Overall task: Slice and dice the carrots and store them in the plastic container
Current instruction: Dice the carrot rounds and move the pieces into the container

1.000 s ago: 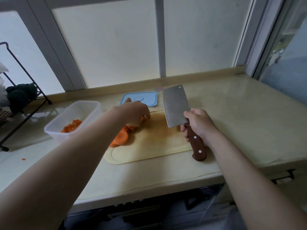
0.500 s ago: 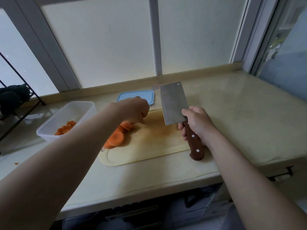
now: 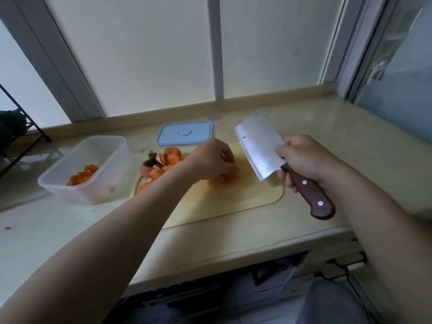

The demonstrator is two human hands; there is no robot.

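A pale cutting board (image 3: 245, 195) lies on the counter. Orange carrot slices (image 3: 171, 157) and a carrot top with a green stub (image 3: 149, 166) sit at its far left end. My left hand (image 3: 212, 160) rests curled over the middle of the board, holding carrot pieces that are mostly hidden under the fingers. My right hand (image 3: 304, 157) grips the wooden handle of a cleaver (image 3: 259, 146), whose blade is raised above the board's right end. A clear plastic container (image 3: 112, 157) with diced carrot (image 3: 81, 175) inside stands left of the board.
The blue container lid (image 3: 184, 133) lies behind the board near the window sill. A black wire rack (image 3: 21, 136) stands at the far left. One carrot bit (image 3: 7, 228) lies on the counter at the left. The counter's front edge runs just below the board.
My left hand has moved right from the slice pile to the middle of the board. The cleaver has tilted, its blade now leaning left. The carrot top has come into view.
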